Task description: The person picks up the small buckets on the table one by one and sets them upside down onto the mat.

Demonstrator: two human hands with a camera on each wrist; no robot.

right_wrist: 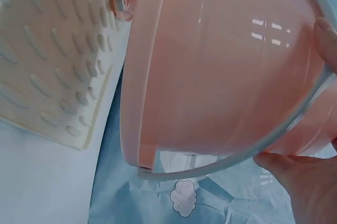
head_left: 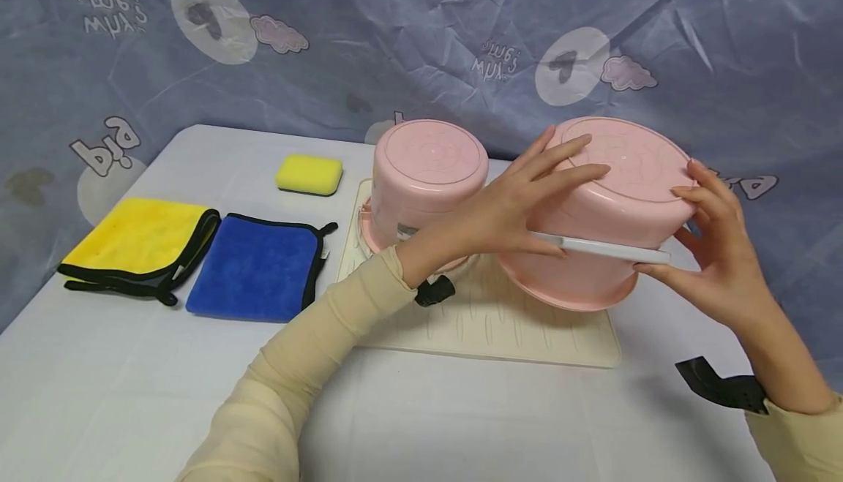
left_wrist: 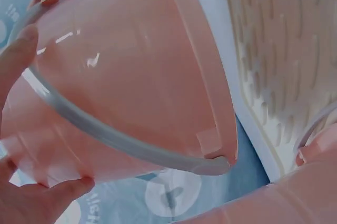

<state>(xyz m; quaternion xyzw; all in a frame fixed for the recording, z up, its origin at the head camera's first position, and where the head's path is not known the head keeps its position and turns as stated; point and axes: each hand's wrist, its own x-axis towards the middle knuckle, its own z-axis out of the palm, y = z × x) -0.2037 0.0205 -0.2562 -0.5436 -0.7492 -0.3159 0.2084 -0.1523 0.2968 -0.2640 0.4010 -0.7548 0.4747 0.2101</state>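
Both hands hold a pink bucket (head_left: 622, 160), turned bottom up and tilted over the right end of a cream ridged drying mat (head_left: 474, 328). My left hand (head_left: 510, 204) grips its left side, fingers over the base edge and thumb near the grey-white handle (head_left: 602, 249). On the opposite side, my right hand (head_left: 724, 262) grips the wall, with its thumb by the handle's end. The wrist views show the handle (left_wrist: 105, 132) slung round the bucket wall (right_wrist: 221, 71). A second pink bucket (head_left: 431, 156) stands upside down on the mat, partly behind my left forearm.
Left on the white table (head_left: 461, 423) lie a folded yellow cloth (head_left: 141, 237) and a folded blue cloth (head_left: 253, 266), both black-edged. A yellow sponge (head_left: 309, 173) with a dark underside sits behind them. A blue-grey printed curtain (head_left: 408, 43) hangs along the back.
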